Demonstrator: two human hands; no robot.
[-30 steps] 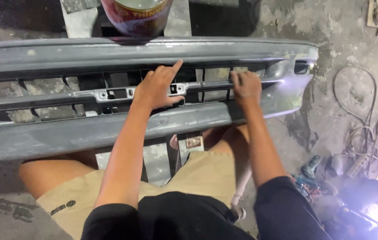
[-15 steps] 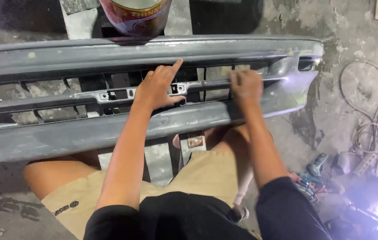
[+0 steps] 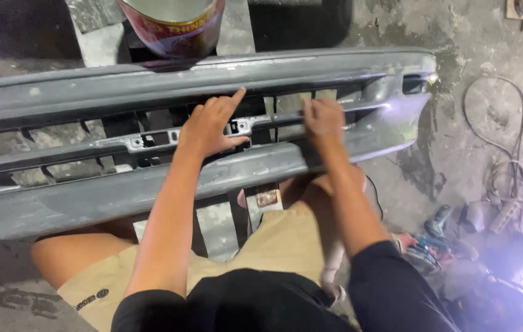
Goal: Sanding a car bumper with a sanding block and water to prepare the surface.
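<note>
Nearby, tin [image 3: 172,24] behind bumper [image 3: 89,98]; cables [image 3: 507,160] right

A car-repair workshop: stained concrete floor [image 3: 476,43], grey bumper [image 3: 89,92], power tools [image 3: 433,237] and cables [image 3: 507,160]

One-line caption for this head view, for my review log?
Both hands, left and right, rest on the grille slats of a grey bumper across the person's knees, tin can beyond.

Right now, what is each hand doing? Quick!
Left hand: open, resting flat on the grey bumper.
Right hand: fingers pressed on the bumper's grille bar; grip cannot be told.
</note>
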